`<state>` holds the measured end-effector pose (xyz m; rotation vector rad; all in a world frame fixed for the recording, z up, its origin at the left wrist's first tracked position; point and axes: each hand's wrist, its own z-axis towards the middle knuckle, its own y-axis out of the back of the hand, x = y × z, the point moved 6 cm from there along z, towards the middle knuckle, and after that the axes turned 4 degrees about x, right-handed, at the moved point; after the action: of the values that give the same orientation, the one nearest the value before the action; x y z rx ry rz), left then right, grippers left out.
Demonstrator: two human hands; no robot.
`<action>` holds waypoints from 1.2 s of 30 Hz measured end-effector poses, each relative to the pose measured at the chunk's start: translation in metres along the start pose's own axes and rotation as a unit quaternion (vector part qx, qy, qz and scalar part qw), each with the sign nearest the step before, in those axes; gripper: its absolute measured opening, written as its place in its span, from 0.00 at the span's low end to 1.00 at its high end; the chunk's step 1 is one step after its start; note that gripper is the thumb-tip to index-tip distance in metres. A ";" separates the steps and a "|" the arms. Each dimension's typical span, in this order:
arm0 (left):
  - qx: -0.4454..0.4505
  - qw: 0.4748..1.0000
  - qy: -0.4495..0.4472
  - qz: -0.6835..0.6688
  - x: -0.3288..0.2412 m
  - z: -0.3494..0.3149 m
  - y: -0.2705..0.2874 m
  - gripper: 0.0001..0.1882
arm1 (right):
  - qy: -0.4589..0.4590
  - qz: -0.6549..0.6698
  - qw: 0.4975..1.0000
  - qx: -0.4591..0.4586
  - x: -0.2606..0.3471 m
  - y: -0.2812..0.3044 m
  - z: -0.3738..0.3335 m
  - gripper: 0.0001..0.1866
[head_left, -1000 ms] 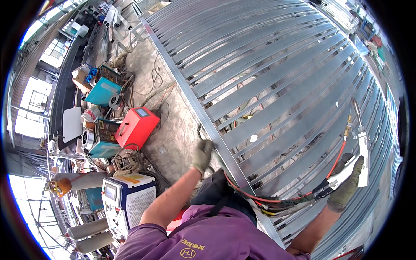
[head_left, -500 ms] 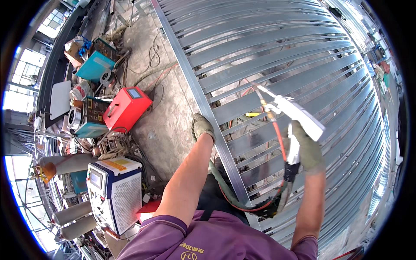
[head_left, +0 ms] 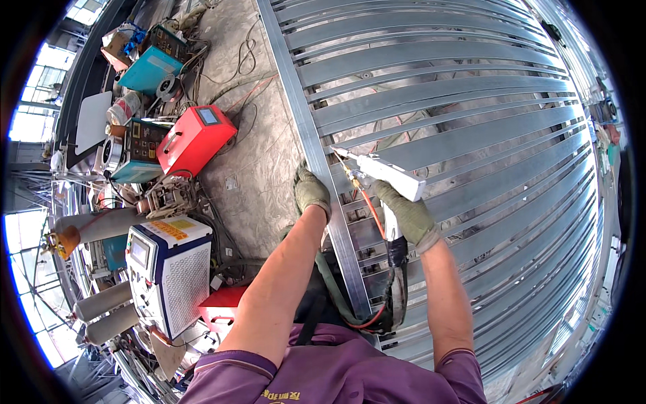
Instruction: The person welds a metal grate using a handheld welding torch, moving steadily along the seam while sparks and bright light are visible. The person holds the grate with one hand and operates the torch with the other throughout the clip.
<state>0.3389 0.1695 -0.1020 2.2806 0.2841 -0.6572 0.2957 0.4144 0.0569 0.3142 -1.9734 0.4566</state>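
Observation:
My right hand (head_left: 409,214), in a green-grey work glove, is wrapped round the grip of a white welding gun (head_left: 393,176). The gun's narrow nozzle points up and left, close to the long side rail (head_left: 308,128) of a slatted metal frame (head_left: 437,138). An orange hose (head_left: 372,210) and a dark sleeved cable (head_left: 397,252) run down from the gun toward my body. Also gloved, my left hand (head_left: 313,190) is closed against the outer edge of the rail, its fingertips partly hidden.
On the left stand a white and blue machine (head_left: 182,269), a red box-shaped machine (head_left: 195,140), teal machines (head_left: 151,67) and grey gas cylinders (head_left: 104,310). Loose cables (head_left: 247,57) lie on the concrete floor (head_left: 259,108). Gaps separate the frame's slats.
My right hand has brought the welding gun left and slightly down, its nozzle now near the side rail. My left hand stays at the rail. The view has shifted slightly.

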 end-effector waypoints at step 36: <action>-0.012 0.999 -0.039 0.003 0.018 0.023 -0.014 0.38 | -0.020 -0.013 0.999 0.030 -0.026 -0.016 0.023 0.17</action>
<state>0.3400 0.1634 -0.1340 2.2257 0.2469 -0.7344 0.2946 0.3901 0.0277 0.3879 -1.9945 0.4970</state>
